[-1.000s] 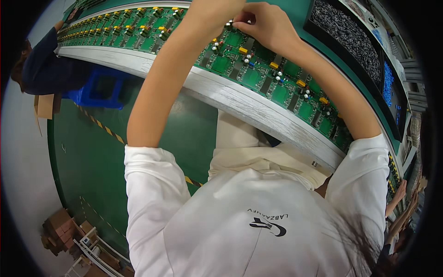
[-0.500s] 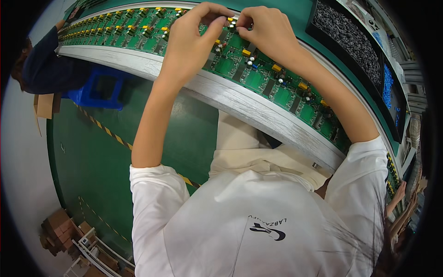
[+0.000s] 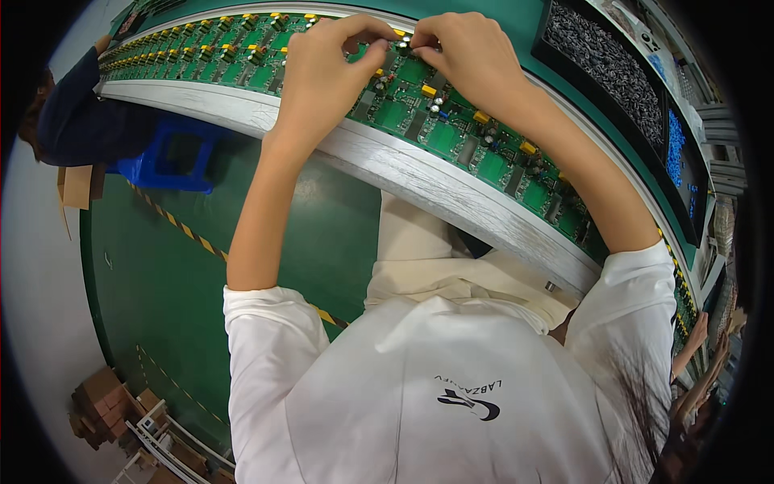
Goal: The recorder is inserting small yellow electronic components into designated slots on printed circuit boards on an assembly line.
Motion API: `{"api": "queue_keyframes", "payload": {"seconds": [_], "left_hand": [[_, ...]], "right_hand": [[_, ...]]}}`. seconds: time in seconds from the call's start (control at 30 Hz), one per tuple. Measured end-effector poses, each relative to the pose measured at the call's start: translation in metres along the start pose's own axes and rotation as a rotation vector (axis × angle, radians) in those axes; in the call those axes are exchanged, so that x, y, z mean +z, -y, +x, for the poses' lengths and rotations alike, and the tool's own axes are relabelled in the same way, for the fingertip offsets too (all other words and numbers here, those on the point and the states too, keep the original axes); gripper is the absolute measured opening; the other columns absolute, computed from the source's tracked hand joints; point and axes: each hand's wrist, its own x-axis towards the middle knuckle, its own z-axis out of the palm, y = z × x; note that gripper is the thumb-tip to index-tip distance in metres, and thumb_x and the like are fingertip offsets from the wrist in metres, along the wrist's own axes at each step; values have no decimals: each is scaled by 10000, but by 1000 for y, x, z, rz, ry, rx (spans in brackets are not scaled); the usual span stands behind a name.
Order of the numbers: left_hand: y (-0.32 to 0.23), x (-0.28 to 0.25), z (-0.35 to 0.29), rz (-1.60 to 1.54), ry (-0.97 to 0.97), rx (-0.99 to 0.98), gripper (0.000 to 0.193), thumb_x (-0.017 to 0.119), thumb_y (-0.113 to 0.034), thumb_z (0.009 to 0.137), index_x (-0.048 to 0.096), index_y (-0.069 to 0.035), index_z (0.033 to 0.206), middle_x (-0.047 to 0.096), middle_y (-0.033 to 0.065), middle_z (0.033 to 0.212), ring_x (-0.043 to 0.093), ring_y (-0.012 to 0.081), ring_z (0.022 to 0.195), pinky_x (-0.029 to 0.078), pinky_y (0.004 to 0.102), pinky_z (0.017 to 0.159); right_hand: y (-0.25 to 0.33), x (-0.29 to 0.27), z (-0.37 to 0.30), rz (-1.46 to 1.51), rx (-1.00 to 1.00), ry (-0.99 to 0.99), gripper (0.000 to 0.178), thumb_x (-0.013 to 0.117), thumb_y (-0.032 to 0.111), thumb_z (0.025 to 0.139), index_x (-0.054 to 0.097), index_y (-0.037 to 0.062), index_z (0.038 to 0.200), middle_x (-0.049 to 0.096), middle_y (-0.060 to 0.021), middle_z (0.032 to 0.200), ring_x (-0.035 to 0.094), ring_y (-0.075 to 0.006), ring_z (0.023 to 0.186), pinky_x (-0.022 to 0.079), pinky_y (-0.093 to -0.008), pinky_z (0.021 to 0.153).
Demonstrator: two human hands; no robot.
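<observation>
— What's nearest to you?

— The person's white short-sleeved shirt [image 3: 451, 387] fills the six o'clock area, both bare forearms rising from it toward twelve. Left of it, around eight o'clock, there is green floor [image 3: 161, 274] with a yellow-and-black striped line [image 3: 185, 230], and brown cardboard boxes [image 3: 105, 395] low at seven.

— And the hands?

— Both meet near twelve o'clock over the long row of green circuit boards [image 3: 451, 137], which runs along the pale-edged conveyor table [image 3: 419, 173] from ten o'clock down to three. The left hand [image 3: 326, 77] has its grip narrowed, thumb and forefinger pinched together at a small silvery component [image 3: 403, 40]. The right hand [image 3: 463, 56] comes in from the one o'clock side, its grip just as narrow, fingertips touching that same small part. The part sits right above a board, at the boards' far edge; whether it is seated in the board I cannot tell.

— Anything beyond?

— At two o'clock, past the boards, a black tray of small dark grey parts [image 3: 609, 52], and next to it a bin of blue parts [image 3: 676, 145]. Over at nine to ten o'clock another person in a dark blue sleeve [image 3: 76, 121] leans at the same table, beside a blue plastic stool [image 3: 165, 157].
</observation>
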Motion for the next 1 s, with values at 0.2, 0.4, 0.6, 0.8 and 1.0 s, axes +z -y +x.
{"api": "queue_keyframes", "payload": {"seconds": [0.2, 0.4, 0.6, 0.8, 1.0], "left_hand": [[-2, 3, 6, 50, 27, 12, 166, 660, -145, 785, 727, -81, 923, 695, 75, 793, 603, 211, 704, 502, 341, 693], [-2, -1, 0, 115, 60, 23, 149, 683, -131, 828, 723, -90, 966, 645, 50, 827, 531, 142, 710, 444, 279, 639], [-4, -1, -5, 161, 102, 10, 147, 656, -120, 861, 707, -58, 983, 674, 61, 843, 578, 131, 731, 456, 257, 667], [2, 4, 1, -40, 76, 80, 134, 634, -59, 814, 685, -14, 929, 674, 83, 782, 609, 183, 703, 484, 313, 666], [-12, -1, 7, -91, 97, -87, 150, 652, -32, 783, 676, 22, 920, 678, 144, 785, 658, 216, 725, 500, 311, 688]], "right_hand": [[-12, 11, 2, 128, -34, -61, 132, 665, 133, 768, 671, 24, 842, 678, -109, 761, 666, -273, 710, 517, -368, 658], [-12, 5, 7, 138, -37, -22, 139, 658, 135, 779, 664, 11, 841, 665, -106, 739, 664, -248, 693, 516, -343, 650], [-1, -14, 14, 68, 27, 79, 152, 667, 172, 709, 697, 28, 748, 657, -205, 731, 657, -366, 735, 516, -434, 675], [-10, -23, 27, -12, 12, 328, 177, 687, 207, 677, 704, 45, 745, 667, -199, 744, 662, -360, 749, 522, -430, 683], [-6, -31, 24, 38, -79, 256, 180, 686, 225, 680, 713, 60, 747, 674, -183, 742, 673, -341, 754, 530, -417, 680]]}}
